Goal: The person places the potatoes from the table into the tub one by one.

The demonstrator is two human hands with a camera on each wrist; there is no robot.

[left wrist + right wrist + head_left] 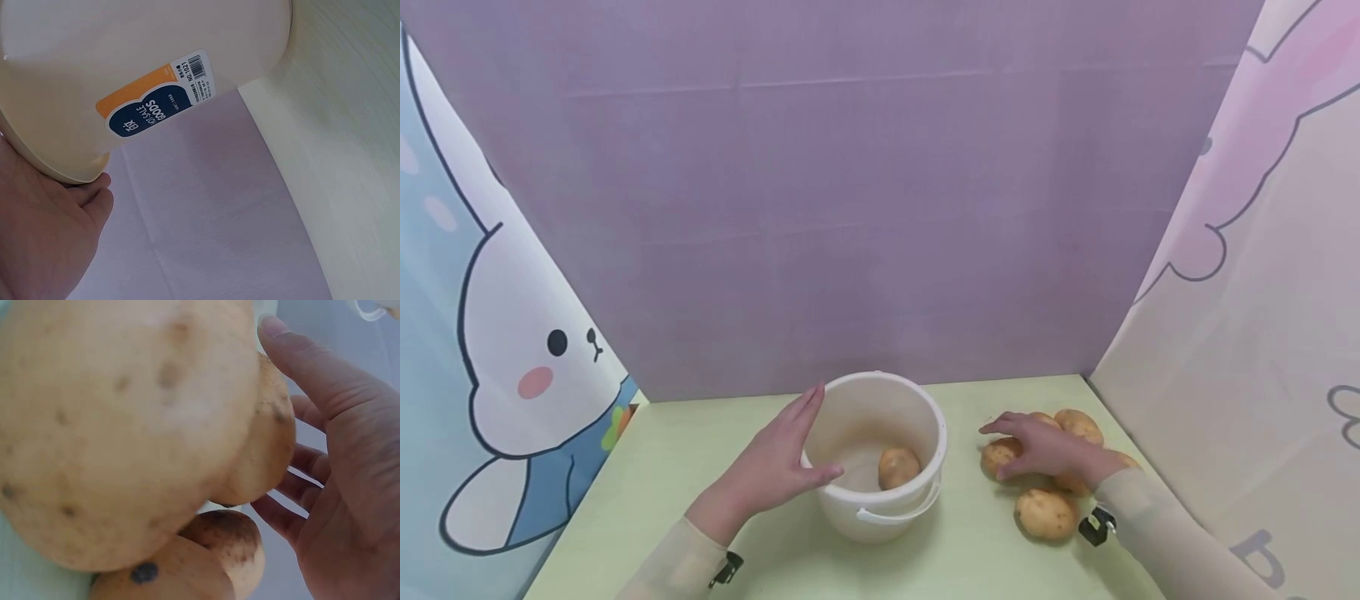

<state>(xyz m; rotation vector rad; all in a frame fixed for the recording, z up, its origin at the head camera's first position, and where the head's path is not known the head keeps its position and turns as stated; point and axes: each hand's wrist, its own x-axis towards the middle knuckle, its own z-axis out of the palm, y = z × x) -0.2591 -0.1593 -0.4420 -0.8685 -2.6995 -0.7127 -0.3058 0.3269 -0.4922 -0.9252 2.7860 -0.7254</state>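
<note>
A white bucket (880, 523) with a handle stands on the table, one potato (898, 468) inside it. My left hand (767, 462) rests against the bucket's left rim, thumb spread away from the fairly straight fingers. The left wrist view shows that hand (47, 225) touching the rim, and a label (156, 94) on the bucket's side. Over the pile on the right, my right hand (1041, 446) reaches around a potato (1000, 457), thumb and fingers apart. In the right wrist view, a gap shows between the thumb of this hand (350, 437) and the potato (275, 437).
More potatoes lie around the right hand, including a near one (1047, 515) and a far one (1078, 427). A purple cloth wall (880, 208) rises behind the pale green table (647, 475). Printed cloth panels close off both sides.
</note>
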